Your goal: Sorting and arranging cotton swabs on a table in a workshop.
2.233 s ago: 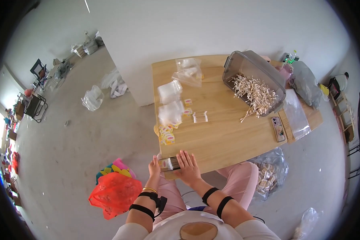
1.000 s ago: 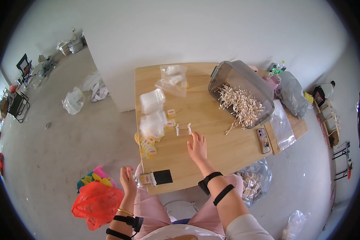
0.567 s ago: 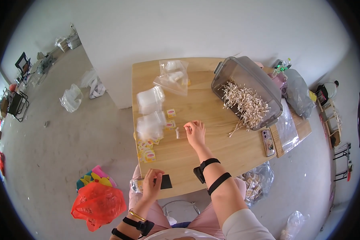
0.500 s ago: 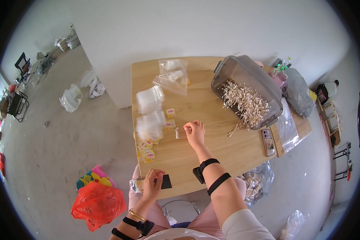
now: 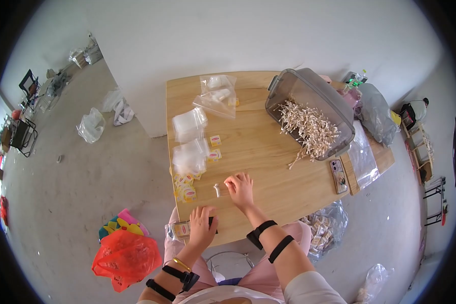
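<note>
My right hand (image 5: pixel 240 190) holds a small row of cotton swabs (image 5: pixel 220 190) at the table's near middle, fingers curled on their right end. Close to the front left edge of the table, my left hand (image 5: pixel 202 226) lies over a flat black piece (image 5: pixel 213 223), its fingers slightly bent and apart. Left of that hand is a small clear bag with a yellow and white card (image 5: pixel 180 230). More yellow and white cards (image 5: pixel 186 192) lie in a loose heap beyond it. Stacks of clear plastic bags (image 5: pixel 191 156) stand along the left side.
A tipped grey tub (image 5: pixel 309 83) spills loose cotton swabs (image 5: pixel 309 126) at the right. A phone (image 5: pixel 339 176) lies near the right edge, beside a clear plastic sheet (image 5: pixel 365 159). On the floor are a red bag (image 5: pixel 126 258) and a clear bag of packed pieces (image 5: pixel 327 233).
My right hand has drawn the cotton swabs nearer to me and slightly left. My left hand has shifted right, over the black piece, and more of the small bag shows.
</note>
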Demonstrator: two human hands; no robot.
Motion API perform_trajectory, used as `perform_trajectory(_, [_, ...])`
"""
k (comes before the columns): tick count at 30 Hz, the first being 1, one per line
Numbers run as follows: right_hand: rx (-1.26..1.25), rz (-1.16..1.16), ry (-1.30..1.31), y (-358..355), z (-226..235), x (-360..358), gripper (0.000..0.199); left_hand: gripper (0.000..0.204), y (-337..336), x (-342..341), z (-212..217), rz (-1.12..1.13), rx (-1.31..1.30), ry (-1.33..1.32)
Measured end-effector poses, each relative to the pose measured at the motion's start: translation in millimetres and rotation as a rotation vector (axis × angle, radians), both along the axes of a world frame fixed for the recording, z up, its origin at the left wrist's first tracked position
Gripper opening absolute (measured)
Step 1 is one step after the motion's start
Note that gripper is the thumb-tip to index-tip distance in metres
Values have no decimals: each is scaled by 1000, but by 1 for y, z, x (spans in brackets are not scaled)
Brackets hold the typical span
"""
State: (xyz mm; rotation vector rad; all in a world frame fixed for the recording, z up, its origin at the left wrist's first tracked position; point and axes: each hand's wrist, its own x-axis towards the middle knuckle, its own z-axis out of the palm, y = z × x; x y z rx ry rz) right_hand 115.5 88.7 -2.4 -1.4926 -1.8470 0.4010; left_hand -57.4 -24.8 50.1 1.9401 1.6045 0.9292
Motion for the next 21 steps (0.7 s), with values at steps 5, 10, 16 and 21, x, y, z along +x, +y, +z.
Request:
perform_trajectory(5, [-15, 11, -22, -35, 1, 1, 4, 65, 17, 18, -19, -128, 86, 312])
perform_trajectory(10, [-53, 74, 90, -48, 8, 9, 8, 84, 22, 23, -36, -228, -73, 637])
perform_trajectory(16, [-21, 116, -26, -77, 15, 40, 53, 87, 21, 21, -35, -191, -58, 631])
perform_trajectory(21, [-104, 221, -336, -86, 16, 37, 85, 91, 15, 16, -44, -48, -96, 661])
